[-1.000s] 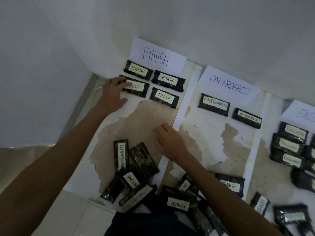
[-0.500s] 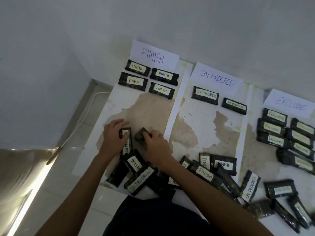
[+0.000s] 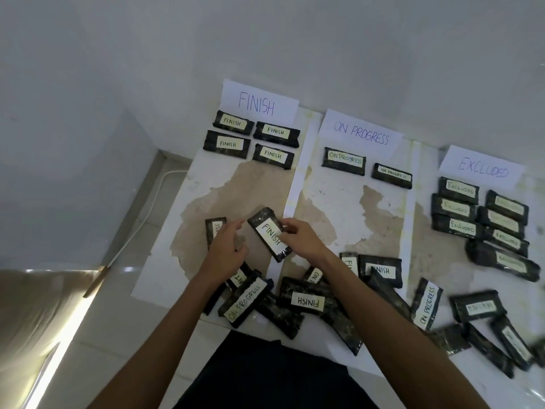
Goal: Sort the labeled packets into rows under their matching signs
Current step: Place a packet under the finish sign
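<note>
My right hand (image 3: 300,237) grips a dark packet labeled FINISH (image 3: 269,234), lifted and tilted above the stained floor sheet. My left hand (image 3: 225,252) hovers just left of it, fingers apart, partly covering a packet (image 3: 214,230) that lies flat. Against the wall stand the signs FINISH (image 3: 256,103), ON PROGRESS (image 3: 361,134) and EXCLUDED (image 3: 483,169). Several FINISH packets (image 3: 228,143) lie under the first sign. Two ON PROGRESS packets (image 3: 343,160) lie under the second. Several EXCLUDED packets (image 3: 458,188) lie under the third.
An unsorted pile lies near me: an ON PROGRESS packet (image 3: 244,301), an upside-down FINISH packet (image 3: 306,301) and more to the right (image 3: 427,305). White paper strips (image 3: 295,184) divide the columns. A white cable (image 3: 147,214) runs along the floor at left.
My left hand left the FINISH rows and came back to the pile. My right hand picked up a face-down packet and turned it over, showing a FINISH label.
</note>
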Tool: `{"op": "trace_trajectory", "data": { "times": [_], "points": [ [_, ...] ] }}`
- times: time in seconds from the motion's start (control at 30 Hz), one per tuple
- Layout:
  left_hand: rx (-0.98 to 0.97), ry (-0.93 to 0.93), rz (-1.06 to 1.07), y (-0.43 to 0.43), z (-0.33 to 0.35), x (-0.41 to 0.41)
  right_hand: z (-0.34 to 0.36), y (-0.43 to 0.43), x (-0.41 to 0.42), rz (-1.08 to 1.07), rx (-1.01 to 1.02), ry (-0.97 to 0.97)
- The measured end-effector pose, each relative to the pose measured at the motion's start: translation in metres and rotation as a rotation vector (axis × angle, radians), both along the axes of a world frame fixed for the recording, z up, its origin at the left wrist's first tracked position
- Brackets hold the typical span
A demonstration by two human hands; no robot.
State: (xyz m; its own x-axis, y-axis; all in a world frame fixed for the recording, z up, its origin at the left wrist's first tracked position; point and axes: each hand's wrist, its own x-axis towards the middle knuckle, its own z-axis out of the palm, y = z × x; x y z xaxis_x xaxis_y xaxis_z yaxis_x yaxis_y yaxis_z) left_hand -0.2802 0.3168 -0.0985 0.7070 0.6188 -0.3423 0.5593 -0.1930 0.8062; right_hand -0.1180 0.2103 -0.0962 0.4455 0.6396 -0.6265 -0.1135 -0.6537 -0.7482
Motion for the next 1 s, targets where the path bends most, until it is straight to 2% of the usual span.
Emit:
{"op": "trace_trajectory", "data": {
  "times": [0.1,0.2,0.27,0.37,0.43,0.77,1.0],
  "points": [
    [-0.122,0.007,0.083,-0.005,0.004,0.009,0.004,-0.004,-0.002,0.059,0.021,-0.061],
    [-0.332,-0.04,0.238,-0.005,0.006,0.022,0.005,-0.007,-0.006,0.121,0.068,-0.157],
    [-0.442,-0.091,0.33,-0.003,0.005,0.031,0.004,-0.008,-0.009,0.177,0.119,-0.328],
    [-0.494,-0.089,0.391,0.005,0.0,0.042,-0.002,-0.002,-0.01,0.313,0.151,-0.626],
    [-0.504,-0.081,0.4,0.012,-0.001,0.05,-0.005,0.009,-0.005,0.343,0.138,-0.719],
    [-0.122,0.002,0.329,0.077,-0.005,0.055,-0.034,0.09,0.054,0.483,-0.016,-0.987],
    [0.042,0.1,0.343,0.078,-0.012,0.021,-0.043,0.097,0.069,0.665,-0.016,-1.016]
  ]
}}
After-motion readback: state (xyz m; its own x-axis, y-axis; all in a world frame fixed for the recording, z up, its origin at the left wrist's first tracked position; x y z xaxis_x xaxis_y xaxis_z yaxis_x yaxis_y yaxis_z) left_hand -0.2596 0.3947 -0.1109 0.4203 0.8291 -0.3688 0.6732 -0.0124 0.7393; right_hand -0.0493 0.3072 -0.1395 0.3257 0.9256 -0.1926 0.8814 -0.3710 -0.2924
